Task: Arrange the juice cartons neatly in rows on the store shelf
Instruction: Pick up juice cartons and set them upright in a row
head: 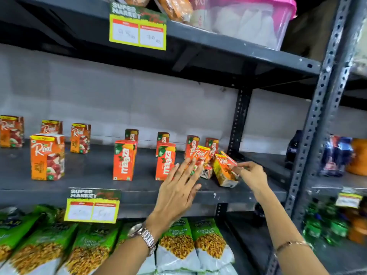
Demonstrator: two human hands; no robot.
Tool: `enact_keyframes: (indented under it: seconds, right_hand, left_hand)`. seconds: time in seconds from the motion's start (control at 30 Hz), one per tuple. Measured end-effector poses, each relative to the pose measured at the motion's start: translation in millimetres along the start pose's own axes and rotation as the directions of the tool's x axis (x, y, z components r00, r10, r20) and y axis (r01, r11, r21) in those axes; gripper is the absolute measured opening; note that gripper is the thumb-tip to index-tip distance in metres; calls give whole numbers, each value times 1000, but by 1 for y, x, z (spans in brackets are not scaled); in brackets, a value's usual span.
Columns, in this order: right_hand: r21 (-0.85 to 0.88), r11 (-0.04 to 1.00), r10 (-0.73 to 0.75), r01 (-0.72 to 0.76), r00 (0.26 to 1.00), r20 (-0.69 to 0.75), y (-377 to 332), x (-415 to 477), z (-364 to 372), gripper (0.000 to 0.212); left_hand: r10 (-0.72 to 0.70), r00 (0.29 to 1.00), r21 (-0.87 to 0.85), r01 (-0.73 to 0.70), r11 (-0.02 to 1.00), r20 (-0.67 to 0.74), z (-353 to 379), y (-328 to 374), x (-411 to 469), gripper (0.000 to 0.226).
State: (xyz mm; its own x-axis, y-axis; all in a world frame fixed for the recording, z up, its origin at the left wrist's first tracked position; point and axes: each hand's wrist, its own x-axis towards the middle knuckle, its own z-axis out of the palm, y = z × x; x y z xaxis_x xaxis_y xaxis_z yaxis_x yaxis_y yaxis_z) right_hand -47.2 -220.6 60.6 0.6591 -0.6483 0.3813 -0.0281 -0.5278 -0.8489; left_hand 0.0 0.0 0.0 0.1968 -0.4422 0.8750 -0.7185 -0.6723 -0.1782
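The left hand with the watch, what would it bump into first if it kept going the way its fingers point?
Probably the tilted Real carton leaning just beyond the fingers of the left hand. They already overlap its lower part, though depth is unclear, so I cannot tell if they touch. A Maaza carton stands just to the left.

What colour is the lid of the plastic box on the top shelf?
Pink; the plastic box's lid shows at the top right of the head view.
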Motion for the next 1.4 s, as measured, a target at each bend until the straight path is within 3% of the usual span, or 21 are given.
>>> enact_keyframes:
  seconds: [0.17,0.37,0.5,0.63,0.83,0.97,1.2,1.3,1.4]
  right_hand:
    - [110,987,76,-115,948,309,11,4,-1,23]
    - [224,961,55,-165,902,428,14,3,-10,40]
    - [327,940,-33,-98,928,372,24,-8,-16,41]
    - [428,904,-96,-5,972,215,32,-29,-22,45]
    - [495,844,-243,207,970,8,-8,-65,-17,58]
    - [603,755,-331,257,944,12,-74,-101,24,68]
    - [771,590,-457,241,887,72,-199,-182,169,62]
    - [782,574,-500,243,860,99,-245,-218,238,51]
    - [714,651,-519,258,838,171,-283,-248,306,48]
  left_hand:
    - [44,991,241,-73,968,123,18,-4,-7,56]
    - [12,988,314,-61,947,156,21,-1,-6,56]
    - [4,986,312,-56,948,164,20,0,-5,54]
    - [13,988,202,-44,978,154,12,3,-6,47]
    - [48,998,57,-50,997,31,-14,-22,-40,39]
    - [11,995,45,-7,999,-102,-60,-81,-80,34]
    - [-198,953,212,247,945,-229,-166,-234,-170,31]
    - [-306,914,217,367,905,-268,-198,-297,-205,33]
    - [-341,901,269,409,872,-268,-218,-349,-237,36]
